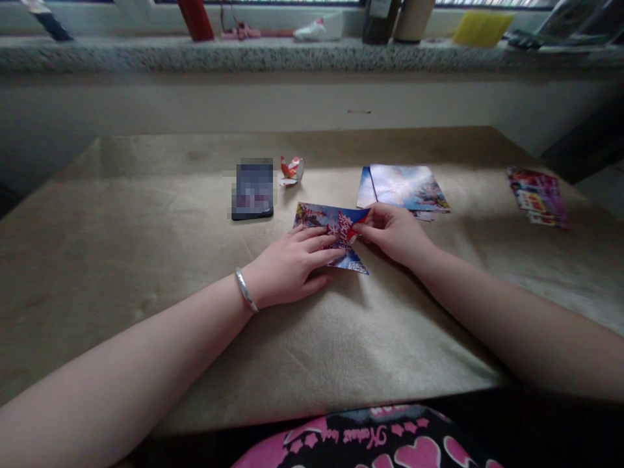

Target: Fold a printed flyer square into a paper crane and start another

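**A:** Where is the sheet?

**B:** The sheet point(318, 218) lies flat on the table point(146, 260), near the middle, just in front of the person. It is printed in blue, red and white.

**A:** What is the left hand doing?

**B:** The left hand point(292, 263) comes in from 7 o'clock. It lies palm down on the sheet's near left part, with the fingers spread and pointing toward 3 o'clock. Its grip is apart: it presses the sheet and clasps nothing. A bracelet point(246, 290) sits on that wrist.

**A:** And the right?

**B:** The right hand point(392, 234) comes in from 4 o'clock and meets the sheet at its 3 o'clock edge. Its grip is together, with thumb and forefinger clamped on a red fold of the sheet. The two hands' fingertips are near each other; I cannot tell whether they touch.

**A:** What lies around the sheet?

**B:** Take the sheet as the centre of the dial.
- **10 o'clock:** a dark phone point(252, 188), near the sheet but apart from it.
- **11 o'clock:** a small red and white folded scrap point(291, 170), just beside the phone's far right corner.
- **2 o'clock:** a stack point(407, 187) of printed sheets, just beyond the right hand's knuckles.
- **3 o'clock:** a second pile point(539, 195), well apart, by the table's right edge.
- **12 o'clock:** a stone sill point(244, 55) beyond the table, carrying things too blurred to name.
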A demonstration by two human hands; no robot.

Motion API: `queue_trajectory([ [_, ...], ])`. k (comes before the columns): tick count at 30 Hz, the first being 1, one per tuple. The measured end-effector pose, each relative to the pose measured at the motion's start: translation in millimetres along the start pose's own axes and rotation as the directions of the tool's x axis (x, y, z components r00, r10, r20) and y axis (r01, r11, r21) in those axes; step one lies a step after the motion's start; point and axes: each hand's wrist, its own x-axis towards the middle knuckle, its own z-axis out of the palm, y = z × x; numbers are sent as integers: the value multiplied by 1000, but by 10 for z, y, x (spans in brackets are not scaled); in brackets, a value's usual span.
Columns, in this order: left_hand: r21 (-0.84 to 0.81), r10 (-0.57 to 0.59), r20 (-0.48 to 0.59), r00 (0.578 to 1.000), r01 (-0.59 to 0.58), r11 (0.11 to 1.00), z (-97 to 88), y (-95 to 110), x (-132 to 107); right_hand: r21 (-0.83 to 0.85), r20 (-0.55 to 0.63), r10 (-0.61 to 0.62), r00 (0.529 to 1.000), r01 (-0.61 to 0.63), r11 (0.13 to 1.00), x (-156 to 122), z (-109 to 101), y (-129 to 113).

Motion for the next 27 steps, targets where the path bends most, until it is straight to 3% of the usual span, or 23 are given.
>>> queue_trajectory([
  [10, 1, -9, -72, 997, 9, 1000, 9, -10, -10, 32, 79, -34, 996, 32, 999, 0, -36, 70],
  [18, 211, -17, -130, 991, 44, 976, -12, 20, -11, -102, 130, -166, 978, 180, 978, -66, -61, 22],
  [21, 237, 29, -229, 973, 26, 971, -18, 37, -3, -85, 133, -200, 971, 212, 974, -83, -54, -7],
  [24, 219, 57, -380, 923, 30, 975, -10, 39, 1, -59, 111, -200, 974, 207, 977, -86, -41, -17],
  [27, 161, 39, -408, 912, 29, 987, 8, 24, 3, -74, 81, -239, 968, 245, 967, -96, -30, -39],
])
